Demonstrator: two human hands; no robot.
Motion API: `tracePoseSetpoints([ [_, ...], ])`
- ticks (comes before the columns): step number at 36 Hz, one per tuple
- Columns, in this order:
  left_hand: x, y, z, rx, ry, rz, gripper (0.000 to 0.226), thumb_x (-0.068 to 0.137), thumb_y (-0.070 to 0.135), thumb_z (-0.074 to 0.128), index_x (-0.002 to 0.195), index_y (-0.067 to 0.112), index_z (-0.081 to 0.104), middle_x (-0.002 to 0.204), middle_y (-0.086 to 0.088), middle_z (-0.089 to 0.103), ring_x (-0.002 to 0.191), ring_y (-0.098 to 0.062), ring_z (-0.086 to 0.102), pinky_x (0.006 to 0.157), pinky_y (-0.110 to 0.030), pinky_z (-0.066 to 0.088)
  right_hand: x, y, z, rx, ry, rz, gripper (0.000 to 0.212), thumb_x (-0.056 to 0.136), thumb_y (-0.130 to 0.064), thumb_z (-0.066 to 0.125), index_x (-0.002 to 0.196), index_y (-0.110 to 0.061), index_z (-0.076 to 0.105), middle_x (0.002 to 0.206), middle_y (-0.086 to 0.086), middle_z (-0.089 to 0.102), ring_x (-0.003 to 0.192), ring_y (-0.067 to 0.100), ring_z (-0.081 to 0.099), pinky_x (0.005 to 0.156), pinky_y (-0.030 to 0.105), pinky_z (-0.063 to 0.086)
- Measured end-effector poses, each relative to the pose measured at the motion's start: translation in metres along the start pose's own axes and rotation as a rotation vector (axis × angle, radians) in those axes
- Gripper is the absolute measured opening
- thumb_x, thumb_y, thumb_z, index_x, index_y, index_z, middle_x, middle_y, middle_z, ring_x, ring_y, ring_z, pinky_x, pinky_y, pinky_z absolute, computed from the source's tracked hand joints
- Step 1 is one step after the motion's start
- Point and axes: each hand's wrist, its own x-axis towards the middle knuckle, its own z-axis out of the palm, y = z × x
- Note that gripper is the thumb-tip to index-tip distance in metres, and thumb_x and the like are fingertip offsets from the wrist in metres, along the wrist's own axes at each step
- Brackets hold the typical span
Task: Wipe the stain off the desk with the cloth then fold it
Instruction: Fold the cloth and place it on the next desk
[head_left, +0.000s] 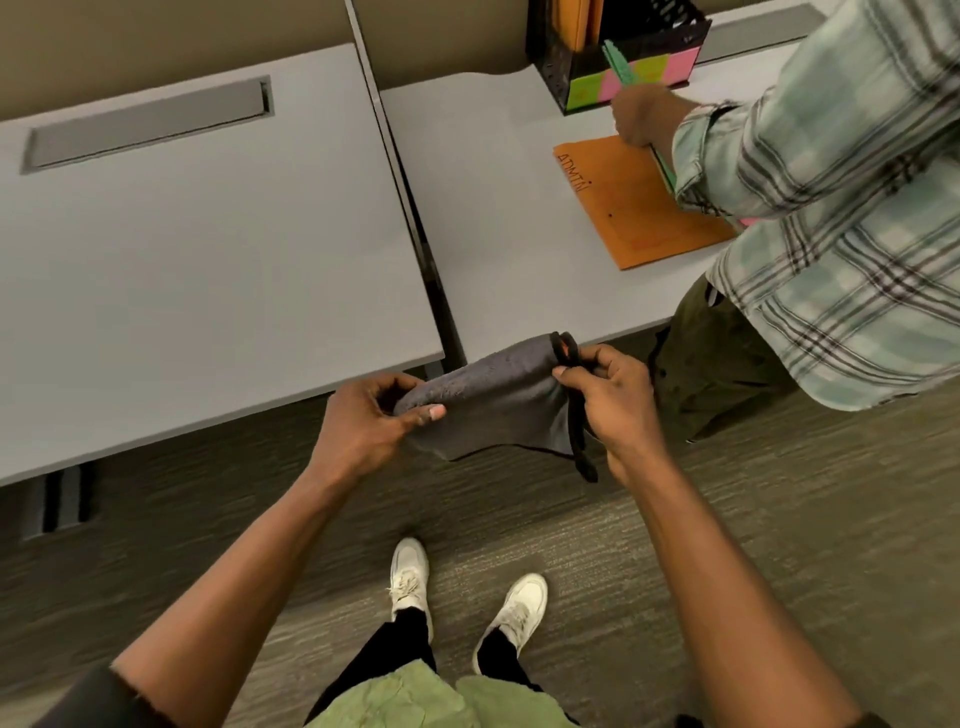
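I'm folding the cloth (493, 400) just off the desk (208, 249) edge — left hand (363, 426) and right hand (613, 400) pinching its ends — next, I judge, bringing those ends together evenly.

"ADMIN" on orange envelope (641, 202)

Second person (831, 208) cut off (top right)

Folded grey cloth (493, 400) off desk (208, 260)
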Motion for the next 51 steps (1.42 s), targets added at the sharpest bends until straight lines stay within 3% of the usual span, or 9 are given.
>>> tracePoseSetpoints([
  [2,-0.003,0.000,-0.009,-0.017,0.009,0.014,0.023,0.084,0.036,0.091,0.104,0.036,0.079,0.097,0.017,0.081,0.097,0.008,0.073,0.072,-0.008,0.057,-0.003,0.000,0.005,-0.013,-0.012,0.001,0.021,0.096,-0.009,0.073,0.114,-0.019,0.076,0.102,-0.002,0.079,0.099,0.011,0.073,0.089,0.034,0.056],
  [5,-0.011,-0.003,-0.021,-0.027,0.031,0.022,0.025,0.083,0.032,0.091,0.104,0.035,0.078,0.101,0.014,0.079,0.099,0.014,0.069,0.071,-0.002,0.053,-0.009,-0.003,0.017,-0.055,-0.060,-0.003,0.031,0.098,-0.006,0.068,0.123,-0.024,0.071,0.113,0.000,0.078,0.112,0.019,0.072,0.103,0.045,0.059],
  [8,-0.022,-0.008,-0.034,-0.040,0.064,0.002,0.028,0.081,0.035,0.091,0.105,0.036,0.078,0.104,0.014,0.079,0.099,0.010,0.071,0.072,-0.009,0.056,-0.014,-0.009,0.029,-0.108,-0.120,-0.033,0.032,0.097,-0.011,0.074,0.127,-0.025,0.072,0.119,-0.003,0.078,0.117,0.016,0.071,0.108,0.044,0.058],
  [16,-0.046,-0.031,-0.082,-0.184,0.108,-0.021,0.044,0.068,0.052,0.086,0.107,0.032,0.080,0.104,0.011,0.082,0.100,-0.002,0.077,0.077,-0.020,0.064,-0.024,-0.021,0.068,-0.246,-0.191,-0.132,0.020,0.086,-0.026,0.088,0.102,-0.036,0.080,0.100,-0.018,0.081,0.097,-0.005,0.074,0.085,0.021,0.057],
  [24,-0.049,-0.066,-0.150,-0.115,0.148,-0.056,0.030,0.081,0.021,0.093,0.104,0.034,0.078,0.102,0.012,0.081,0.098,-0.001,0.076,0.082,-0.018,0.060,-0.028,-0.042,0.132,-0.267,-0.264,-0.153,0.017,0.092,-0.027,0.083,0.106,-0.034,0.078,0.107,-0.012,0.080,0.105,0.002,0.073,0.094,0.032,0.061],
  [32,-0.045,-0.095,-0.230,-0.177,0.254,-0.034,0.022,0.087,0.022,0.090,0.105,0.026,0.079,0.104,0.010,0.080,0.098,-0.007,0.075,0.083,-0.024,0.058,-0.037,-0.066,0.212,-0.290,-0.240,-0.255,0.016,0.089,-0.026,0.085,0.101,-0.036,0.079,0.102,-0.030,0.076,0.099,-0.017,0.066,0.080,0.016,0.050],
  [41,-0.022,-0.116,-0.310,-0.082,0.397,0.000,0.015,0.090,0.024,0.089,0.102,0.029,0.082,0.097,0.018,0.079,0.096,0.011,0.069,0.075,-0.011,0.049,-0.030,-0.094,0.296,-0.327,-0.261,-0.407,0.023,0.091,-0.017,0.084,0.095,-0.038,0.077,0.091,-0.023,0.076,0.091,0.001,0.071,0.065,0.019,0.058],
  [47,-0.008,-0.123,-0.351,-0.006,0.513,-0.035,0.016,0.093,0.021,0.087,0.103,0.031,0.080,0.098,0.017,0.077,0.095,0.000,0.070,0.075,-0.014,0.047,-0.008,-0.114,0.355,-0.316,-0.278,-0.487,0.033,0.094,-0.016,0.081,0.116,-0.032,0.062,0.100,-0.015,0.073,0.085,-0.001,0.074,0.074,0.031,0.065],
  [51,0.004,-0.131,-0.375,0.048,0.591,-0.066,0.015,0.095,0.019,0.084,0.107,0.027,0.080,0.098,0.018,0.075,0.093,-0.002,0.070,0.075,-0.014,0.048,0.008,-0.129,0.398,-0.357,-0.309,-0.657,0.039,0.095,-0.021,0.080,0.114,-0.030,0.047,0.095,-0.022,0.066,0.084,0.002,0.074,0.067,0.027,0.064],
])
